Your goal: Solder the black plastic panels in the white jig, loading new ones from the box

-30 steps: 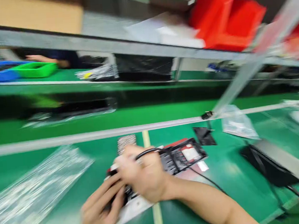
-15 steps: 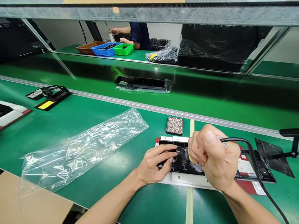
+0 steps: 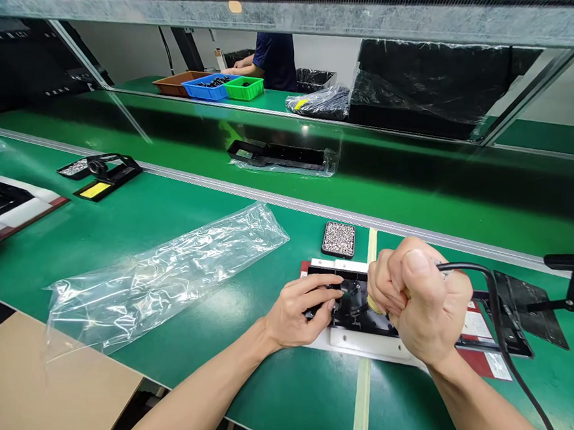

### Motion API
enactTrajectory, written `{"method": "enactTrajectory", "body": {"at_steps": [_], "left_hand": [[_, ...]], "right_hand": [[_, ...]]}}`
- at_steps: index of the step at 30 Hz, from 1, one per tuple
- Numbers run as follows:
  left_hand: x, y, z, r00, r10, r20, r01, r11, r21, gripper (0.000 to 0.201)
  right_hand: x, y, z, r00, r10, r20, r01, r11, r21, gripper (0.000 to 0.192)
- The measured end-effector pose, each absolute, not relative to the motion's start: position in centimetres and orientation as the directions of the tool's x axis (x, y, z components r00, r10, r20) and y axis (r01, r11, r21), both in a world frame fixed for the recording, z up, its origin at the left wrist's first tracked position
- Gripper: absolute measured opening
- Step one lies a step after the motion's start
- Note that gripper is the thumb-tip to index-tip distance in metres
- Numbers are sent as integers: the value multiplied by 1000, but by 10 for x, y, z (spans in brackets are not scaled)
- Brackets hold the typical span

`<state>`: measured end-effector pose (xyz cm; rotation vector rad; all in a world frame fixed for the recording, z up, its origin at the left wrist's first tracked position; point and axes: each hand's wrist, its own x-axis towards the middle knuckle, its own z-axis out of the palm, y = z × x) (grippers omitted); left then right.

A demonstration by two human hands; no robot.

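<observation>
A long black plastic casing (image 3: 355, 308) lies in a white fixture (image 3: 367, 341) on a red base. My left hand (image 3: 302, 308) pinches the casing's left part, with index and middle fingers stretched over it and the thumb below. In a tight fist, thumb on top, my right hand (image 3: 421, 297) holds what looks like a soldering iron. Only its yellow collar (image 3: 374, 305) shows under the fist, pointing down at the casing; its tip is hidden. A black cord (image 3: 491, 300) leaves the top of the fist and runs down to the right.
Behind the fixture sits a small tray of silvery grains (image 3: 338, 240). Clear plastic bag (image 3: 174, 274) lies left; a soldering iron stand (image 3: 107, 176) with yellow sponge stands beyond. At right is a black arm (image 3: 570, 282). Across the bench, a co-worker (image 3: 277, 60) works near coloured bins (image 3: 244, 88).
The view has shifted slightly. My hands keep nearly the same places on the casing. Across the bench, the co-worker's hands have come lower, behind the bins.
</observation>
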<state>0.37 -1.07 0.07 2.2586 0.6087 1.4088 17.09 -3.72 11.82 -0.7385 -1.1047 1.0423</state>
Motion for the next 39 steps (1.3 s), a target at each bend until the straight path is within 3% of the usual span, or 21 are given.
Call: {"method": "enactTrajectory", "body": {"at_steps": [39], "left_hand": [[4, -11, 1, 404, 568, 717, 161, -816, 555, 29]], "right_hand": [[170, -36, 118, 120, 930, 347, -293, 367, -883, 43]]}}
